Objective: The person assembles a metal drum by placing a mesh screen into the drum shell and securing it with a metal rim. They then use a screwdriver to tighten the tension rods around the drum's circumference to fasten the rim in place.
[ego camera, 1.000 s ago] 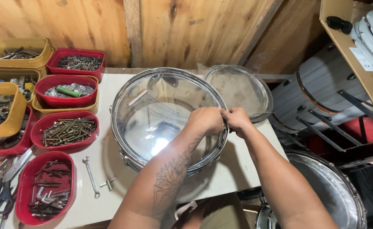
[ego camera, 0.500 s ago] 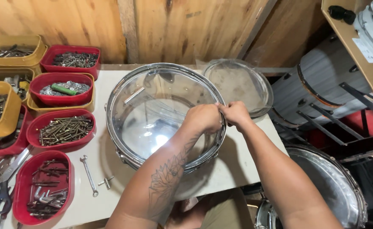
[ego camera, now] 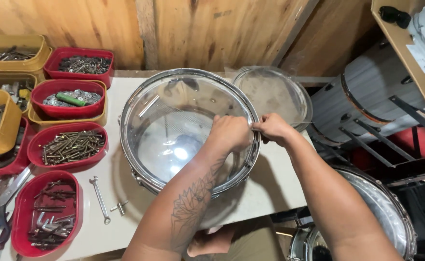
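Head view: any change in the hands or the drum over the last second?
Hardly any. Both hands, left hand and right hand, remain together at the right rim of the clear-headed chrome snare drum. The drum, the small silver spanner and the red trays of screws stay where they were on the white bench.

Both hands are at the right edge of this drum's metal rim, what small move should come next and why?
Probably keep the left hand pressing on the clear drum while the right hand works the fitting at the metal rim. Both hands meet at that one spot, and what the fingers pinch is too small to tell.
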